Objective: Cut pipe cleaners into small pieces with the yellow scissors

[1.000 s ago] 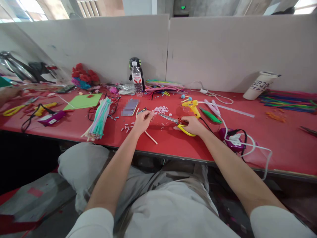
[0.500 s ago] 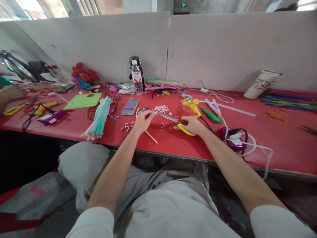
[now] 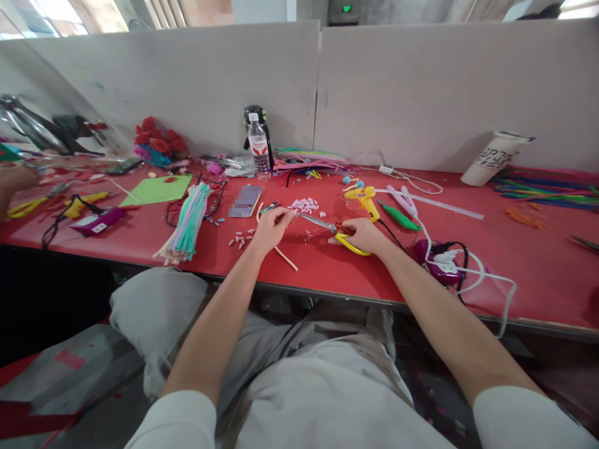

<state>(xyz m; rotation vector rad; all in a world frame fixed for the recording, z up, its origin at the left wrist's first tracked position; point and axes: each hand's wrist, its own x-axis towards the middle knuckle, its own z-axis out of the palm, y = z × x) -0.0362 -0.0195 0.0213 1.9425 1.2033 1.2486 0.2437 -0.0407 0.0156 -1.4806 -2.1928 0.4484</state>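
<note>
A pale partition (image 3: 407, 93) stands along the back of a long table (image 3: 538, 262) with a red top, and a green lit sign glows in the room beyond it. Near the middle of the front edge, the person's right hand (image 3: 360, 236) is curled around the yellow and red handles of a pair of scissors (image 3: 333, 227). The scissors' long axis lies mostly crosswise, tilted a little: the handles sit nearer the person on the right, and the blades point left and slightly away, toward the other hand. How far the blades are parted is too small to tell.

The left hand (image 3: 271, 229) has thumb and fingers pinched together on a small pale tip (image 3: 294, 212), right by the scissor points. A white stem (image 3: 285, 257) slants out from under this hand, its free end pointing toward the person and to the right; I cannot tell whether the hand grips it.

Just beyond the blades lies a heap of short pink pieces (image 3: 306, 205), with more scattered left of the left wrist. A phone (image 3: 247, 201) lies behind that hand, and farther left a bundle of pastel stems (image 3: 189, 227) points away from the person. Beyond the right hand are a yellow glue gun (image 3: 367, 198) and a green tool (image 3: 399, 216). A co-worker's hand (image 3: 16, 181) shows at the far left edge
</note>
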